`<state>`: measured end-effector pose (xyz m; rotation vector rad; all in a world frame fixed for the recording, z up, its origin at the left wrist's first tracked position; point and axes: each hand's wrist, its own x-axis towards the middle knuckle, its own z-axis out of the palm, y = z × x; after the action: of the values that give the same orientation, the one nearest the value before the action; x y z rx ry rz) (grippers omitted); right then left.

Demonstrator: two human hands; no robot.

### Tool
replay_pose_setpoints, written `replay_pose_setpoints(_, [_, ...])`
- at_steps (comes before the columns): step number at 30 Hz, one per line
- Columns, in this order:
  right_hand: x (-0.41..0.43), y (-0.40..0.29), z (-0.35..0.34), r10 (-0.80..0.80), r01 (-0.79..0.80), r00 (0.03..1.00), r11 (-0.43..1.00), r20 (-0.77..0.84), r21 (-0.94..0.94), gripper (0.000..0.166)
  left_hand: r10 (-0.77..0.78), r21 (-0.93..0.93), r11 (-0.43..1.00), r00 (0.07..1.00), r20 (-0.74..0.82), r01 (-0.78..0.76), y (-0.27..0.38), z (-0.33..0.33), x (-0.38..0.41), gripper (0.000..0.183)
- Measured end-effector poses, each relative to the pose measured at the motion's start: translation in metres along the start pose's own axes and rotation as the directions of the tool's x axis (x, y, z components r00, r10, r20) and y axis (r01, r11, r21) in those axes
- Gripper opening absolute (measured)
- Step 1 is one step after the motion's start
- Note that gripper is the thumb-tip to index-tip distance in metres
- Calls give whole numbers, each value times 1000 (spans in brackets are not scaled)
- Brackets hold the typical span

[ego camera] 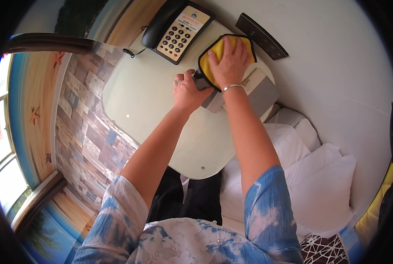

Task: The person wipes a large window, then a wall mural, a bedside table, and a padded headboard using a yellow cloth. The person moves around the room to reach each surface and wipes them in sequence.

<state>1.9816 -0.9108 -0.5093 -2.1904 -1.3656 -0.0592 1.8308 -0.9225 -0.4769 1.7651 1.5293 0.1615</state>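
My right hand [232,62], with a silver bangle at its wrist, lies palm down with spread fingers on a yellow cloth [216,49] with black edging. Under the cloth is the far right part of a pale glass-topped bedside table [143,99]. My left hand [190,90], wearing a ring, grips a dark grey object [201,82] at the cloth's lower left edge; its shape is mostly hidden. Just below and right of the hands, a grey and beige box-like item [257,89] rests on the table, partly behind my right forearm.
A black corded desk telephone [176,36] stands on the table's far side. A dark switch panel [262,36] is on the white wall at right. White pillows and bedding [318,184] lie right of the table. Patchwork wood-look flooring [87,112] shows at left.
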Motion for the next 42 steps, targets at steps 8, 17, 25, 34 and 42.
replay_pose_setpoints(8, [34, 45, -2, 43, -56, 985, 996, 168, 75, 35, 2, 11, 1000, 994, 113, -3, -7, -9, 15, 90])
replay_pose_setpoints(17, [-17, -9, -54, 262, -376, 927, 663, 270, 647, 25, -27, -198, 977, 973, 229, 74, -32, -55, -42, 66])
replay_pose_setpoints(25, [-78, -15, -133, 176, -589, 733, 648, 657, 483, 26, 683, 410, 684, 727, -71, -603, -42, -66, -111, 30])
replay_pose_setpoints(34, [-176, -65, -89, -242, 208, 800, 970, 549, 124, 55, 590, 423, 726, 807, 23, -542, -109, -18, -140, 36])
replay_pose_setpoints(42, [-150, -106, -34, -457, 332, 752, 885, 475, 325, 54, 538, 20, 841, 832, -136, -541, -115, -39, -132, 45])
